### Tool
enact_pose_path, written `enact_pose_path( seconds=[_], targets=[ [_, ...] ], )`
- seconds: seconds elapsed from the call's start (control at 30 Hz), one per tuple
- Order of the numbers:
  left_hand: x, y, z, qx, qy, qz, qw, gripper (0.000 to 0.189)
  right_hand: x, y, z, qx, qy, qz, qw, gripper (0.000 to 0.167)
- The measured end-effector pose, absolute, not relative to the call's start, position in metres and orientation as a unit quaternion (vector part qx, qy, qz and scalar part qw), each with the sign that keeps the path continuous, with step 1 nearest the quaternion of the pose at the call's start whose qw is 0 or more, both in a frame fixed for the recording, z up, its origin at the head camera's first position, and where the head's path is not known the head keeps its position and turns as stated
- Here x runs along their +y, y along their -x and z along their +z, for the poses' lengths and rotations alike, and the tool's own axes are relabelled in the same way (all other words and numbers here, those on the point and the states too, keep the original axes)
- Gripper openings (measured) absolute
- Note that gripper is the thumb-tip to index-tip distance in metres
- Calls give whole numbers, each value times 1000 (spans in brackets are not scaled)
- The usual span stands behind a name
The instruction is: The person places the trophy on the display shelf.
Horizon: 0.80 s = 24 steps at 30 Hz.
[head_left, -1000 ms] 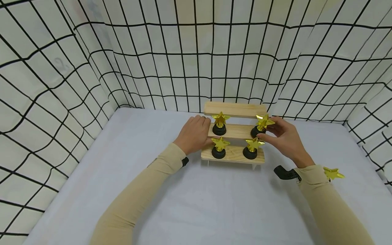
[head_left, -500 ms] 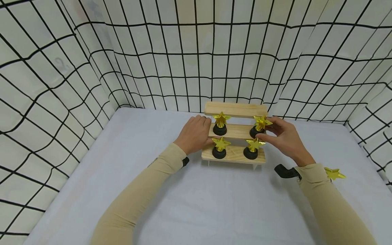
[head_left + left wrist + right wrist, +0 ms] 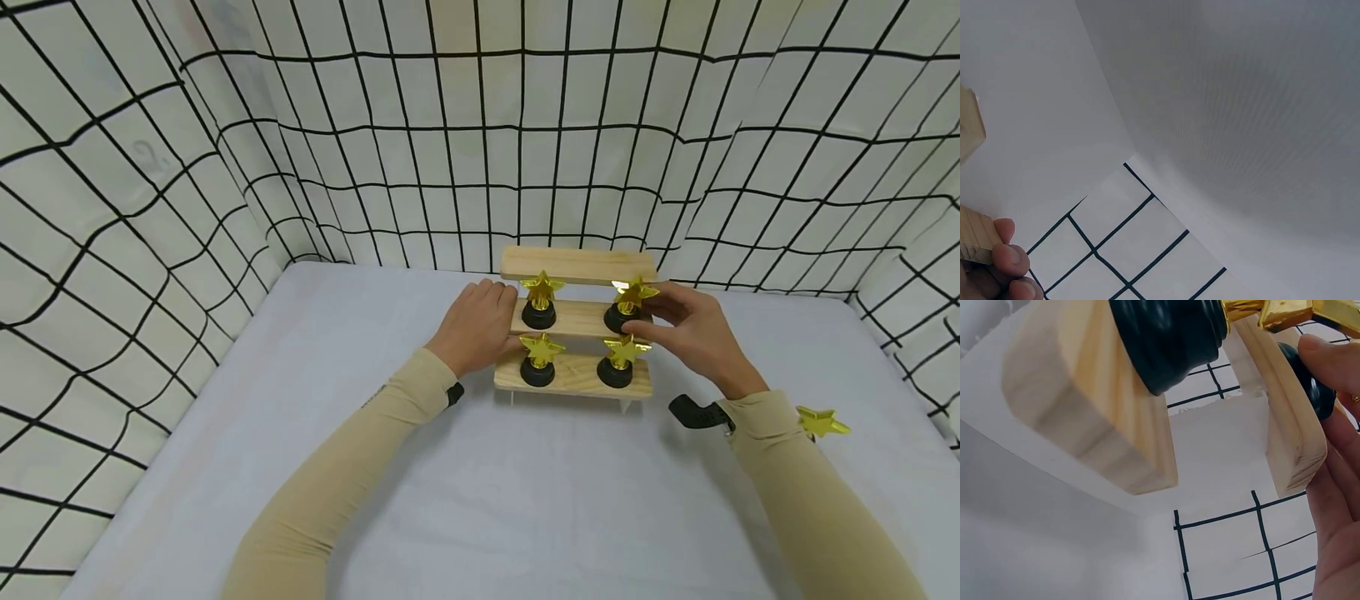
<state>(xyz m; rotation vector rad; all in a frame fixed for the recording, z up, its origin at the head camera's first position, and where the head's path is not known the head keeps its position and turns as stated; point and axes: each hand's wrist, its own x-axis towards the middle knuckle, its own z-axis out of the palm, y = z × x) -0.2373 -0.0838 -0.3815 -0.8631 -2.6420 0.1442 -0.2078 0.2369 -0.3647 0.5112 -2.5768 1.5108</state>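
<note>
A three-tier wooden shelf (image 3: 573,317) stands toward the back of the table. My left hand (image 3: 476,329) grips the left end of its middle board; the left wrist view shows fingertips curled at the board's end (image 3: 977,236). At the right end of that tier, my right hand (image 3: 693,337) pinches the black base of a gold star trophy (image 3: 621,317), thumb in front. Another star trophy (image 3: 540,315) is upright at the tier's left. Two more sit on the bottom board, a left one (image 3: 537,371) and a right one (image 3: 617,372). The top board (image 3: 577,264) bears nothing.
A further gold star (image 3: 823,422) lies at the right, partly hidden behind my right sleeve. White walls with a black grid (image 3: 495,158) enclose the back and sides. White cloth (image 3: 570,500) covers the table.
The trophy at the right of the middle tier has shifted slightly left along the board and turned a little, my right hand's fingers moving with it. My left hand keeps its place.
</note>
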Motion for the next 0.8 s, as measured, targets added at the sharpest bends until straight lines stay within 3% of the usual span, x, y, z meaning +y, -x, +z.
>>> enact_pose_path(
  seconds=[0.47,0.8],
  targets=[
    [-82,236,-382,-934,308,50,172,72,239,204,-363,-849,-165,501,46,46],
    [-84,236,-384,-935,302,48,179,73,249,200,-357,-859,-172,479,59,52]
  ],
)
